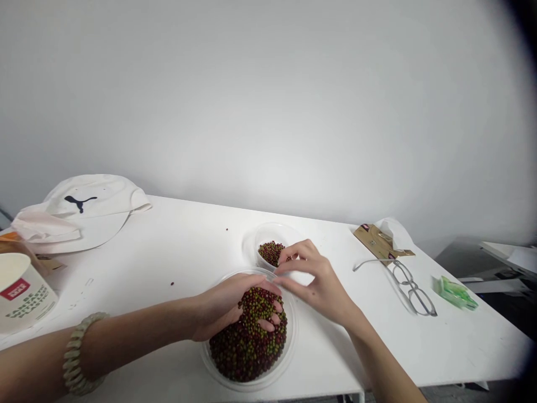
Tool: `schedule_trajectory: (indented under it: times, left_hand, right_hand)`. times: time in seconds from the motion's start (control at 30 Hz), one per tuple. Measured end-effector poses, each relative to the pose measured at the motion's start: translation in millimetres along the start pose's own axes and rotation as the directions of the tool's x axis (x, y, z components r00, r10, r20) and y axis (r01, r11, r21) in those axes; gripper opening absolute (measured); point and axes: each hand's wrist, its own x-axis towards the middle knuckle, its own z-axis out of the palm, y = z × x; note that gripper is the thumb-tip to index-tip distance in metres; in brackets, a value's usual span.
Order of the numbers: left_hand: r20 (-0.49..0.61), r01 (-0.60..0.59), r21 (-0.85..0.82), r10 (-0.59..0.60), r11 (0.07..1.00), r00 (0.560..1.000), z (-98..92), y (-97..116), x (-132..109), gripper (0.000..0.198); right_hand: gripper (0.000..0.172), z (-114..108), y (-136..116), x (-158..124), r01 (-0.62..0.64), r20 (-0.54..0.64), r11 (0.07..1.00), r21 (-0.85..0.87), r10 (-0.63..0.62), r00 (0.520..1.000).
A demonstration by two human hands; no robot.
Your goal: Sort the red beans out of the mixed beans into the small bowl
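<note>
A clear round plastic bowl (292,341) at the front of the table is full of mixed dark red and green beans (247,358). My left hand (226,305) reaches into it, cupped, with beans lying over the palm and between thumb and fingers; its fingertips show among them. Over the bowl's far rim my right hand (316,280) has thumb and forefinger drawn close together beside the left fingers. Whatever is in that pinch is too small to make out. Just behind stands a smaller white bowl (279,229), holding more beans (272,253), partly covered by my right hand.
Two stray beans lie on the white table (168,319). At left are a white cap (100,196) and a paper tub (25,296). Eyeglasses (405,280), a brown packet (377,243) and a green packet (457,292) lie at right. A wall (268,112) rises behind.
</note>
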Motion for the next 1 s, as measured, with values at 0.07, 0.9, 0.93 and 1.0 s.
schedule_trajectory:
  times: [0.07, 0.9, 0.93, 1.0]
  left_hand:
    - [0.01, -0.017, -0.002, 0.017, 1.0, 1.0, 0.1, -0.8, 0.1, 0.025]
    - [-0.053, 0.046, 0.015, -0.045, 0.999, 0.998, 1.0, 2.3, -1.6, 0.022]
    - [-0.049, 0.047, 0.009, -0.046, 0.999, 0.998, 1.0, 2.1, -1.5, 0.021]
    - [-0.038, 0.043, 0.005, -0.042, 0.999, 0.998, 1.0, 1.5, -0.9, 0.02]
  right_hand:
    - [0.005, 1.7, -9.8, -1.5, 0.036, 0.123, 0.999, -0.003, -0.035, 0.992]
    - [0.008, -1.6, 14.0, 0.0, -0.072, -0.284, 0.997, -0.01, 0.066, 0.957]
    - [0.008, -1.2, 19.9, 0.6, -0.103, -0.282, 0.993, -0.061, 0.082, 0.956]
    - [0.008, 0.2, 29.1, 1.3, -0.117, -0.229, 0.983, -0.139, 0.083, 0.97]
